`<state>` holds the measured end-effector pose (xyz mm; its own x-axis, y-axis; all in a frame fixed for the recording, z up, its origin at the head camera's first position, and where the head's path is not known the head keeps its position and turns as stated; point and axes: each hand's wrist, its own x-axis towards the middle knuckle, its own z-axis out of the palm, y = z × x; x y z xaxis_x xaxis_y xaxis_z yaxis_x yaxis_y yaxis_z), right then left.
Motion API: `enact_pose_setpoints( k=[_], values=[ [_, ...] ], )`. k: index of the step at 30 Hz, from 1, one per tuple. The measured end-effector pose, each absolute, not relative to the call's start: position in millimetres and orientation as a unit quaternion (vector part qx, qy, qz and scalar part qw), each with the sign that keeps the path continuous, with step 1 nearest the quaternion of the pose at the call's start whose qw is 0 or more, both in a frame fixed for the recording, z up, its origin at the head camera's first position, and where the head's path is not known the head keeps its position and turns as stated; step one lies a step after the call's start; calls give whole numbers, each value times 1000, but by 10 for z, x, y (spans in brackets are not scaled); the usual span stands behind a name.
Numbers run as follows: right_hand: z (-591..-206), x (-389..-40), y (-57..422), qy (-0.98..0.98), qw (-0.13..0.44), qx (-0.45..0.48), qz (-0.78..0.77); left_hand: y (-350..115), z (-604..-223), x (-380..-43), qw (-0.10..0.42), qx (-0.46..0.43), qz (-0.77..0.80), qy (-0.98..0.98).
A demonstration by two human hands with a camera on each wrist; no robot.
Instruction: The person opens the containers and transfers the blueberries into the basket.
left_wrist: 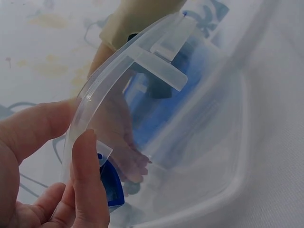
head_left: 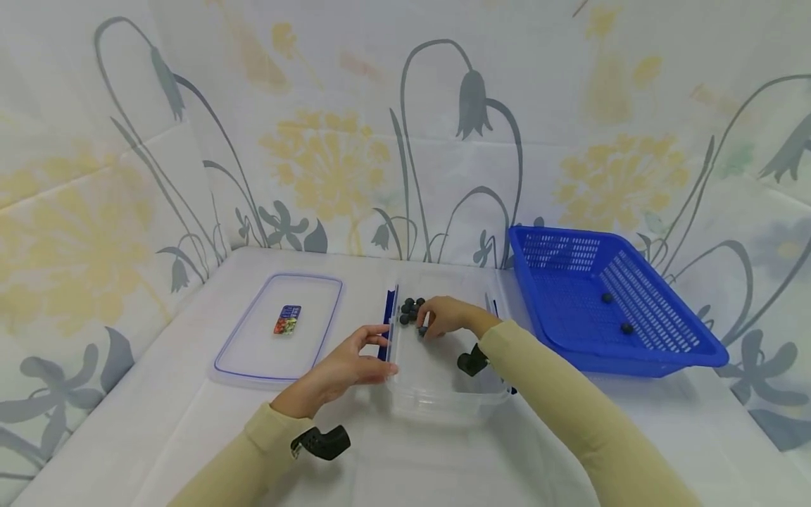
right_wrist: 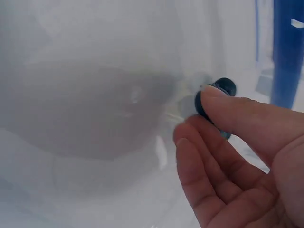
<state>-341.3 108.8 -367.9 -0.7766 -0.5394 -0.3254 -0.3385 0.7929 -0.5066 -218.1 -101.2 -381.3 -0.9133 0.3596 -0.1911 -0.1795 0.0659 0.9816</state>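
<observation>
My right hand (head_left: 448,315) reaches down inside a clear plastic container (head_left: 446,403) and pinches a small dark round ball (right_wrist: 201,105) between thumb and fingers. Right behind it in the right wrist view shows another dark ball (right_wrist: 227,85). Several more dark balls (head_left: 408,310) lie clustered at the container's far left, beside the right fingertips. On the container's left side, my left hand (head_left: 345,365) holds the rim, thumb on one side and fingers on the other. A blue side latch (left_wrist: 112,185) hangs by the left fingers.
A blue perforated basket (head_left: 624,360) stands to the right with two dark balls, one (head_left: 607,298) behind the other (head_left: 626,328). At left, a clear lid (head_left: 310,331) with a blue edge lies flat on the white-covered table (head_left: 158,394), bearing a colourful label (head_left: 288,320). A patterned cloth hangs behind.
</observation>
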Motion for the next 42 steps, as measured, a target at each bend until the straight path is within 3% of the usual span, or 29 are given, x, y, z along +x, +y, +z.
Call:
enact_pose_setpoints(
  k=[12,22,30,42],
  values=[
    [-3268,-3470,1258,903,176,-242,-308,-1001,-3785,-2170,189,46,674,712],
    [-2779,-3468,1782,899,143,-222,-349,-997,-3820,-2185,191,48,676,710],
    [-2690,-3445,2282,899,104,-215,-367,-989,-3832,-2167,190,47,677,709],
    [-2780,-3369,2890,916,97,-159,-355,-993,-3830,-2152,186,53,674,713]
  ],
)
